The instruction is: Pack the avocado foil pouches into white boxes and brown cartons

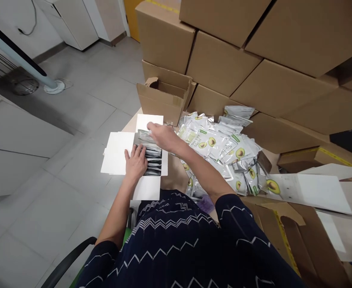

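A white carton [117, 154] lies with its flaps folded out, and a row of silver sachets [153, 160] stands on edge inside it. My left hand [136, 161] rests over the carton's left side, fingers stretched out and touching the tops of the sachets. At the carton's far end, my right hand [164, 136] is closed on a sachet [146, 137], which is partly hidden by the fingers. To the right of the carton spreads a heap of silver-white sachets [211, 142] printed with avocado halves.
Behind the heap rise stacked brown cardboard boxes [223, 60], with an opened smaller box [164, 96] in front. Flattened white cartons [316, 192] and an open cardboard box [301, 236] lie to the right. A chair armrest [68, 260] is at lower left.
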Demonstrator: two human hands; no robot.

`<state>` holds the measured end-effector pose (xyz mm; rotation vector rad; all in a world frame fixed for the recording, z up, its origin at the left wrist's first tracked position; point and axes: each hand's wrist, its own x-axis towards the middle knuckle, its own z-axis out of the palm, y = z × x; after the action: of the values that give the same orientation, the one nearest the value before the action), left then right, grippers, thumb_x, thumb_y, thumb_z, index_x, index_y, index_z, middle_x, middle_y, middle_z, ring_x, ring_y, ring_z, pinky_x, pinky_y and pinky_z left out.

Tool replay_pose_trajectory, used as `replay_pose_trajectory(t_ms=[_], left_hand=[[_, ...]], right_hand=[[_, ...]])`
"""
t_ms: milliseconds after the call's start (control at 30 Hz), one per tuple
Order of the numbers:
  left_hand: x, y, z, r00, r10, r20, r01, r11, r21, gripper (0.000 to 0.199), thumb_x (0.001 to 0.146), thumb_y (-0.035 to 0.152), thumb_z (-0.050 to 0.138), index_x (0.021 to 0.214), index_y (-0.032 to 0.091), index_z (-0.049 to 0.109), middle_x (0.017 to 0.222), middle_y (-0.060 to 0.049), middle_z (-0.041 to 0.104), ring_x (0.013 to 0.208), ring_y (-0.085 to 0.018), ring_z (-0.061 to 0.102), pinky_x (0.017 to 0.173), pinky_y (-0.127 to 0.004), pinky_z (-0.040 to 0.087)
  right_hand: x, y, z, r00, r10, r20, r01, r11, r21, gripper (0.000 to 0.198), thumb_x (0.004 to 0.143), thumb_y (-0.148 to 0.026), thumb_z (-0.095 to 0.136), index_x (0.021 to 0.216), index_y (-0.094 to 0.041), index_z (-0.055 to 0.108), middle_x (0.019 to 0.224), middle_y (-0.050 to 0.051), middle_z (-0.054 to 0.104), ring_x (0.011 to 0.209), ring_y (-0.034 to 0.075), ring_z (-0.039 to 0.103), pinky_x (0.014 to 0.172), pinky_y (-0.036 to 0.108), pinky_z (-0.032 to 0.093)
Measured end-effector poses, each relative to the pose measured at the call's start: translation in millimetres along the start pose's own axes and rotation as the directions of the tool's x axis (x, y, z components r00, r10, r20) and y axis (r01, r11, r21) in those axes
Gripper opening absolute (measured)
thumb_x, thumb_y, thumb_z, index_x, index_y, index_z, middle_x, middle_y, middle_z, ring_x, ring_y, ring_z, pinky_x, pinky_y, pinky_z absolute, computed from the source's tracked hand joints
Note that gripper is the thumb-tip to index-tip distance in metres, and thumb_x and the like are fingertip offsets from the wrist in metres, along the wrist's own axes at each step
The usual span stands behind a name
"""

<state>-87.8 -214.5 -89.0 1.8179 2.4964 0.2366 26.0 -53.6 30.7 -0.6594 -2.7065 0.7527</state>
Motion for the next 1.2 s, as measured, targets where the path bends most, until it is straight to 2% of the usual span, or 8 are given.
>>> replay_pose_trajectory(t_ms=[433,533,633,767,867,967,1067,1200], left_hand=[[1,2,-4,1.0,-0.016,0.018,0.016,1.0,-0.013,0.056,0.094,0.024,0.032,0.148,0.015,0.045,0.156,-0.012,0.041,0.148,-0.032,0.031,0.12,-0.064,0.009],[0,2,-3,1.0,-0.008,0.008,0.008,1.0,-0.005,0.055,0.095,0.024,0.03,0.147,0.014,0.046,0.156,-0.012,0.042,0.147,-0.032,0.032,0.12,-0.064,0.01],[0,2,-3,1.0,-0.005,0.005,0.005,1.0,-0.006,0.055,0.095,0.024,0.031,0.147,0.015,0.046,0.156,-0.012,0.042,0.148,-0.033,0.031,0.12,-0.064,0.011],[0,1,-2,1.0,-0.013,0.003,0.013,1.0,-0.019,0.056,0.094,0.024,0.034,0.148,0.016,0.044,0.156,-0.011,0.042,0.148,-0.032,0.03,0.121,-0.063,0.009],[0,1,-1,1.0,-0.017,0.001,0.017,0.999,-0.029,0.057,0.093,0.023,0.034,0.149,0.017,0.044,0.157,-0.011,0.041,0.148,-0.032,0.03,0.121,-0.064,0.008],[1,1,0,1.0,-0.022,-0.001,0.022,0.999,-0.037,0.057,0.093,0.024,0.034,0.148,0.017,0.045,0.157,-0.01,0.041,0.148,-0.032,0.03,0.121,-0.064,0.008],[1,1,0,1.0,-0.024,0.0,0.024,0.999,-0.04,0.057,0.093,0.025,0.034,0.148,0.018,0.045,0.157,-0.01,0.041,0.149,-0.032,0.029,0.121,-0.064,0.009],[0,1,1,1.0,-0.025,-0.009,0.024,0.999,-0.028,0.056,0.094,0.024,0.032,0.148,0.017,0.045,0.156,-0.01,0.042,0.148,-0.032,0.03,0.121,-0.063,0.009]], right_hand=[[48,31,81,0.918,0.121,0.379,-0.084,0.99,-0.115,0.024,0.087,-0.01,0.058,0.11,-0.016,0.061,0.111,0.013,0.072,0.1,0.023,0.067,0.08,0.028,0.049],[42,35,74,0.96,0.053,0.276,-0.074,0.995,0.067,0.017,0.087,-0.014,0.059,0.103,-0.017,0.064,0.103,0.009,0.073,0.095,0.02,0.067,0.082,0.028,0.049],[23,58,55,0.995,0.083,-0.06,-0.057,0.937,0.344,0.018,0.094,-0.023,0.048,0.102,-0.019,0.064,0.102,0.004,0.07,0.094,0.016,0.064,0.086,0.028,0.049],[-27,129,23,0.779,0.53,-0.335,-0.438,0.842,0.314,0.026,0.094,-0.03,0.046,0.11,-0.018,0.062,0.107,0.008,0.066,0.102,0.02,0.061,0.095,0.035,0.048],[-71,189,8,0.604,0.76,-0.239,-0.786,0.618,-0.021,0.052,0.085,-0.041,0.064,0.13,-0.014,0.054,0.133,0.018,0.053,0.123,0.031,0.051,0.103,0.043,0.042],[-101,229,6,0.484,0.87,-0.091,-0.844,0.437,-0.311,0.091,0.076,-0.052,0.075,0.148,-0.015,0.036,0.154,0.022,0.032,0.144,0.038,0.027,0.113,0.051,0.029],[-110,245,12,0.464,0.885,-0.035,-0.805,0.406,-0.432,0.113,0.071,-0.059,0.077,0.156,-0.012,0.018,0.158,0.025,0.023,0.15,0.037,0.013,0.118,0.056,0.015],[-101,241,19,0.522,0.85,-0.073,-0.76,0.424,-0.493,0.117,0.07,-0.06,0.078,0.156,-0.01,0.018,0.151,0.027,0.035,0.143,0.038,0.026,0.115,0.061,0.014]])
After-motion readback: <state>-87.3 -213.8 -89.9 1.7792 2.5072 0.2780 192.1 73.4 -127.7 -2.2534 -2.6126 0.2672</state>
